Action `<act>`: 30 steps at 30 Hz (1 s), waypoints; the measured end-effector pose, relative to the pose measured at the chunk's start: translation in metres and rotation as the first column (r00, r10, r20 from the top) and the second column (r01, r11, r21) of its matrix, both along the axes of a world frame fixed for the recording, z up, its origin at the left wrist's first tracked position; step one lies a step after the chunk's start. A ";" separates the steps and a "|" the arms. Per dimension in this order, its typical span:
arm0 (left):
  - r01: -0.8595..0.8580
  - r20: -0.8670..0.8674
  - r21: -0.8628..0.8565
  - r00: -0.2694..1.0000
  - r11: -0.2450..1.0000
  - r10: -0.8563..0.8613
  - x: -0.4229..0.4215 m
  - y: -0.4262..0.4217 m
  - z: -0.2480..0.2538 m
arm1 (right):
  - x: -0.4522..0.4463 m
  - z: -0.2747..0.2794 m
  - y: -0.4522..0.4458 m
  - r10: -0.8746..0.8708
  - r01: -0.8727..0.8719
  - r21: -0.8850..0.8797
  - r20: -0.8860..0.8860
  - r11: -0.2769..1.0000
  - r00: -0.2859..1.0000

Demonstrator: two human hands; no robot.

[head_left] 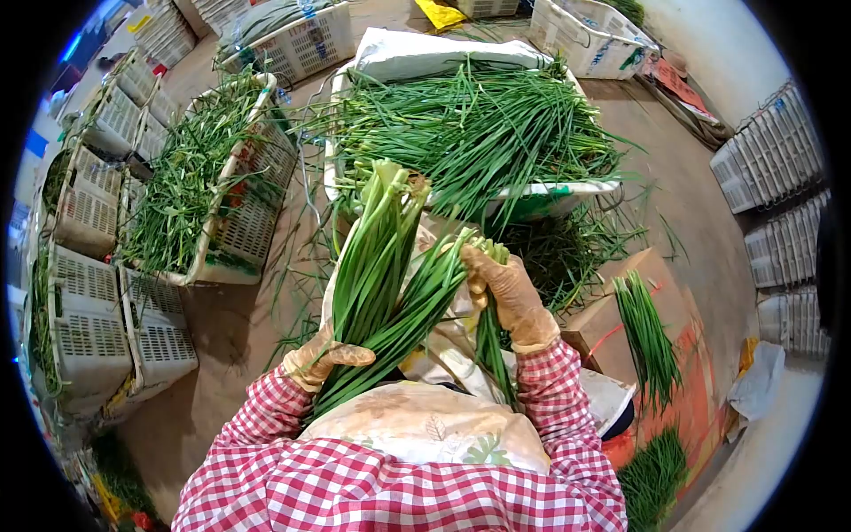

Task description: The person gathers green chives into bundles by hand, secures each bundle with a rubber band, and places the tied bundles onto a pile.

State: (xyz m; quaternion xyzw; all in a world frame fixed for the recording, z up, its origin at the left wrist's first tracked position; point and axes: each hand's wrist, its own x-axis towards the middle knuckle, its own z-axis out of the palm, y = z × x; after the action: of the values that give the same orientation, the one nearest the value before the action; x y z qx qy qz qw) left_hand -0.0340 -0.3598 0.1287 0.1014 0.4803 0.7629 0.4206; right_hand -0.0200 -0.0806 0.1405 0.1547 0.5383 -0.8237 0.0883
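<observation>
My left hand (326,356), in a tan glove, is closed round the lower part of a thick bunch of garlic chives (370,266), its pale stem ends pointing up and away from me. My gloved right hand (507,297) grips a smaller bunch of garlic chives (434,288) near the pale ends. Some of its leaves slant down across the left bunch, and others hang below the right hand. Both bunches are over my lap and the stained apron (425,424). Straight ahead stands a white crate (581,188) heaped with loose chives.
A slatted crate (253,226) of tangled greens stands at left, beside more stacked crates (89,310). On the right, a tied bunch (645,341) lies on a cardboard box (612,297). More chives (654,474) lie at lower right. Crates (771,151) line the right wall.
</observation>
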 end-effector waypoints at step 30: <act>-0.306 0.418 0.312 0.894 0.899 0.159 0.037 0.003 0.004 | 0.041 0.016 -0.011 -0.076 0.241 0.568 -0.298 0.787 0.951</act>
State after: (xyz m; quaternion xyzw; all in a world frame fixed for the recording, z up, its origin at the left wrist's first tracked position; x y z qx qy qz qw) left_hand 0.0030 -0.3568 0.1330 -0.0313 0.2453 0.8899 0.3834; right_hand 0.0207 -0.0917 0.1563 0.1107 0.7621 -0.6290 -0.1064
